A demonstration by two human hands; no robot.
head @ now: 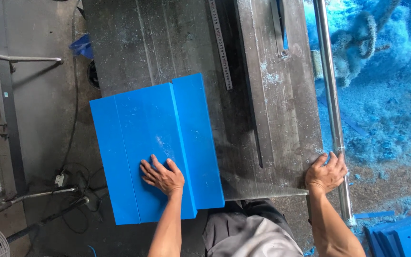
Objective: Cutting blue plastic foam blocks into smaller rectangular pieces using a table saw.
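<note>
1. Below centre, the left hand (162, 176) lies palm-down with fingers spread on the blue slab (143, 143); it presses flat and grasps nothing.
2. Directly under that hand, the slab rests on the near left part of the table (177, 43), its left portion overhanging the table edge above the floor (44, 119).
3. Just right of the left hand, a narrower blue strip (197, 143) lies against the slab's right edge, reaching slightly farther away than the slab.
4. At the near right corner of the table, the right hand (327, 173) curls over the edge, its fingers touching the steel rail (331, 95); whether it fully grips the rail cannot be told.
5. Between the two hands runs a dark slot (253, 123) in the table surface, well apart from the slab.
6. Farther away, a steel ruler (220, 45) lies lengthwise on the table.
7. Beyond the rail, blue shavings (386, 71) cover the ground; blue offcuts (405, 233) are stacked at the lower right.
</note>
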